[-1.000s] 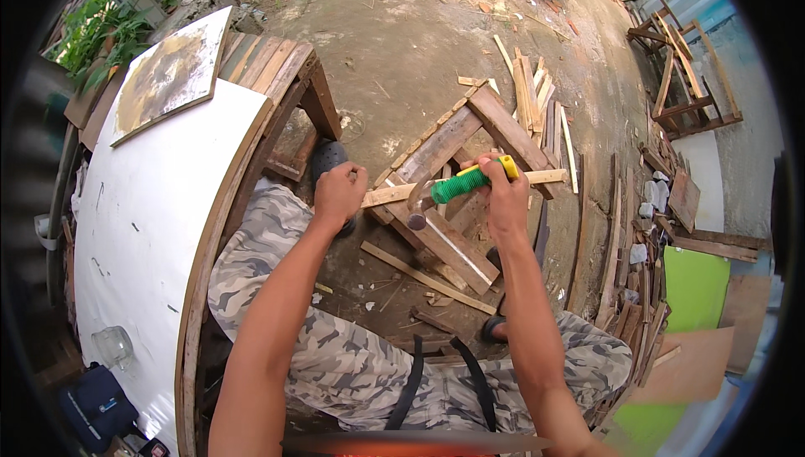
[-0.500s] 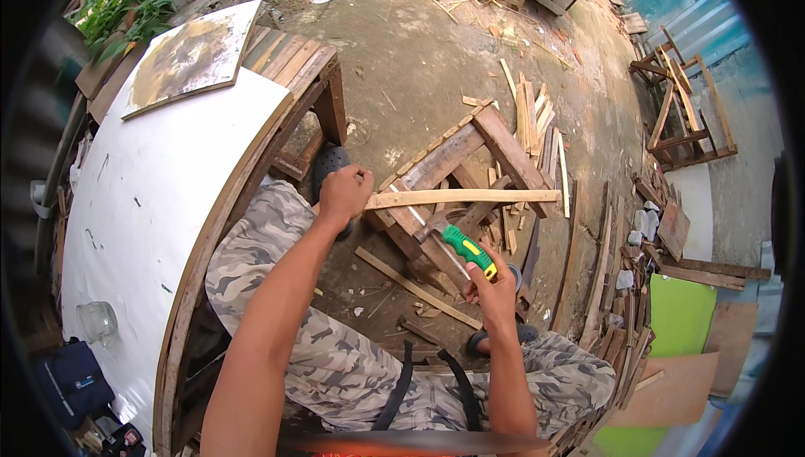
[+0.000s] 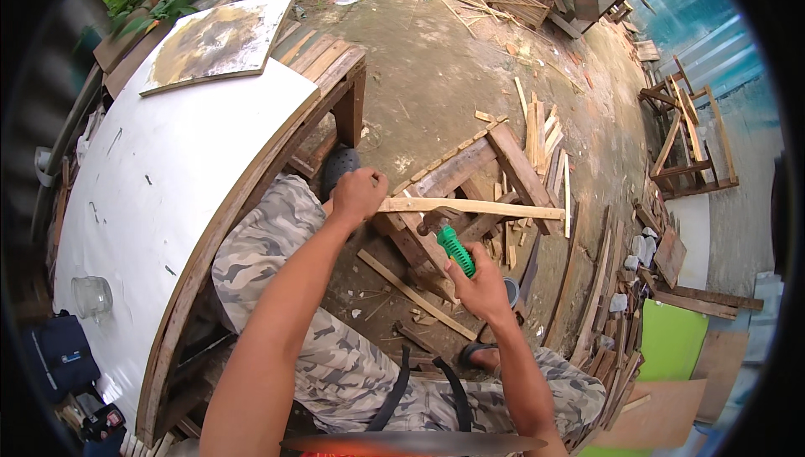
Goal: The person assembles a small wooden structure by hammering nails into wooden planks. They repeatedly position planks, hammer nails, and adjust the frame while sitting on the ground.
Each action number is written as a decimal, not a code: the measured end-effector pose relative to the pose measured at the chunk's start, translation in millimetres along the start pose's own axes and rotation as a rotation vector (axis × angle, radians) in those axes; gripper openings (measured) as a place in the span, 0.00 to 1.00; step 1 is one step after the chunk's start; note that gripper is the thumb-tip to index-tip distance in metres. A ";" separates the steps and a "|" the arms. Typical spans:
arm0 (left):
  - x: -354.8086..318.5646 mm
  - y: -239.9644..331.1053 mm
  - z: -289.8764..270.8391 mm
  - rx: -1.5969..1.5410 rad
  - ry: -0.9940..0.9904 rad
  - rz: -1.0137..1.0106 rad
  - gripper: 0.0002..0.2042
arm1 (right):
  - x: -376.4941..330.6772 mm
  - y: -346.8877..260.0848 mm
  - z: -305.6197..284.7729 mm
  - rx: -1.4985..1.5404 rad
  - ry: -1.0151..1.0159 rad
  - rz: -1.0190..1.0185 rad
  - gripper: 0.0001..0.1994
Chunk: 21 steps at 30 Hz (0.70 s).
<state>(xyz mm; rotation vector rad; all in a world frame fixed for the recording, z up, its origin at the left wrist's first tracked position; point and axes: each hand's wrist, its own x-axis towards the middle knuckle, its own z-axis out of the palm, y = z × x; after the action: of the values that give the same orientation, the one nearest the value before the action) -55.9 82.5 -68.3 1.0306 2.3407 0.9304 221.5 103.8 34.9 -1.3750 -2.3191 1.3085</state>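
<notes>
My left hand is closed at the near-left end of a pale wooden strip, its fingertips partly hidden. The strip lies across a wooden frame made of dark planks, with thin slats along its upper edge. My right hand wraps round the green grip of a hammer. The dark hammer head is just below the strip, near its left half; I cannot tell whether they touch.
At left stands a table with a white top, bearing a stained board and a glass jar. Loose wood pieces lie beyond the frame. A wood pile and a green panel are at right.
My right hand has turned and closed more fully round the hammer's grip, hiding its yellow end. My left hand stays at the strip's end. The whole view has shifted slightly.
</notes>
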 end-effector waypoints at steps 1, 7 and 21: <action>0.2 -0.7 0.7 0.013 0.006 0.001 0.15 | -1.0 -4.9 1.3 -0.038 0.082 -0.213 0.18; 1.5 -4.4 2.5 -0.052 0.037 0.019 0.15 | 32.0 -6.3 0.2 -0.280 0.292 -1.071 0.25; 1.5 -6.8 3.0 -0.074 0.002 -0.001 0.14 | 49.0 1.2 7.8 -0.359 0.132 -0.808 0.26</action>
<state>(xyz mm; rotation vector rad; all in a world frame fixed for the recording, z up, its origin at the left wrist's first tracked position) -58.4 81.4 -75.4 0.9995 2.2902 1.0106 190.3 137.0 15.2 -0.4228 -2.6368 0.5608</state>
